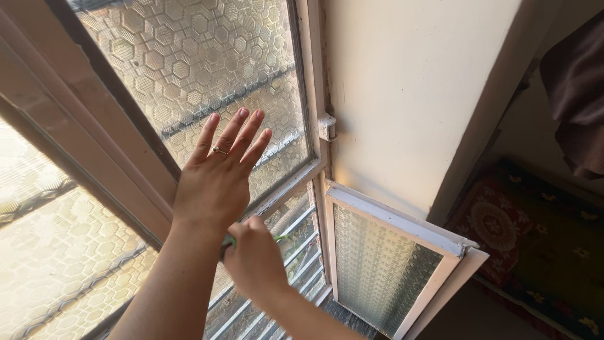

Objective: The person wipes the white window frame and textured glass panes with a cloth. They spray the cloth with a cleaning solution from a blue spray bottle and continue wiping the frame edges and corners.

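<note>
- The left hand (217,173) is spread flat, fingers apart and pointing upward, with its palm pressed against the patterned glass pane (201,63) of the upper window.
- A thin ring (218,150) sits on one finger of that hand.
- The pane is frosted with a hexagon texture; pale horizontal bars show dimly through it.
- The right hand (255,261) is below the left one, crossing under the left wrist, with its fingers curled together around a thin green object (280,237); only short bits of the object stick out on either side of the fist, so its kind cannot be told.
- This green object is just in front of the lower edge of the white window frame (314,94), near the point where the upper pane ends.
- A small white latch (326,126) sits on the frame's upright, to the right of the left hand's fingertips.
- Lower right, a smaller window sash (393,264) with ribbed frosted glass stands swung open, away from the frame.
- Behind the right hand, white window bars (302,252) run across the opening.
- To the right is a plain cream wall (409,82), and beyond it a dark patterned carpet (535,239) on the floor.
</note>
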